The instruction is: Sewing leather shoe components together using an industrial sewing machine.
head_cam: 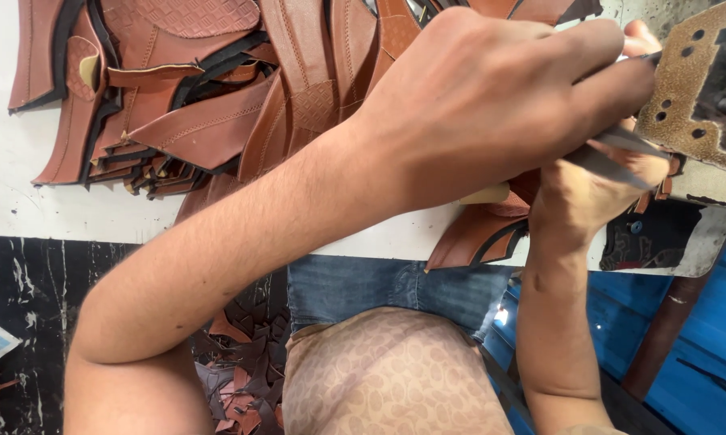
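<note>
Left hand (492, 97) and right hand (596, 189) both grip a thin dark strip (612, 157) at the perforated tan piece (689, 97) far right (brown leather stack (186, 89) left); slipping grip could misalign it.

one head camera looks steeply down, close over the white table (73, 201), floor at the frame's bottom.

Left hand (500, 89) at 1 o'clock, fingers closed on dark metal blades (612, 153). Right hand (596, 189) just beneath, at 3 o'clock, touching them. Brown leather pieces (194, 97) piled at 11 o'clock on white table (24, 193).
</note>
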